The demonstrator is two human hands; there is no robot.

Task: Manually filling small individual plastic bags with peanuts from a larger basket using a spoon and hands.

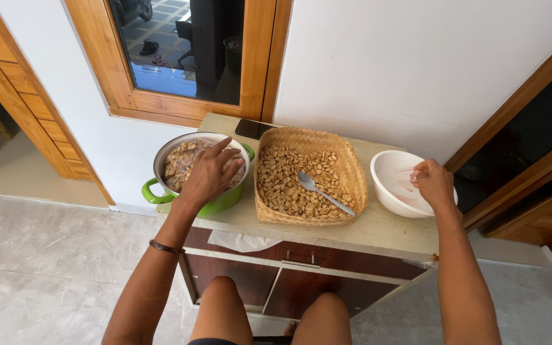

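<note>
Peanuts (292, 182) fill basket (352, 172); left hand (209, 176) spread in green pot (225, 203) left of it, right hand (432, 182) pinched over white bowl (388, 191) right. Sorting underway; next, careful pinching.

It was a home, in a plain domestic corner: a low wooden cabinet served as counter (378, 230) against a white wall, beneath a wood-framed window (180, 51), with a wooden door frame (27, 96) and grey tiled floor (52, 255) around it.

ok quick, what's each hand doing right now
left hand: open, spread over the peanuts in the green pot
right hand: fingers pinched shut over the white bowl, contents unclear
</note>
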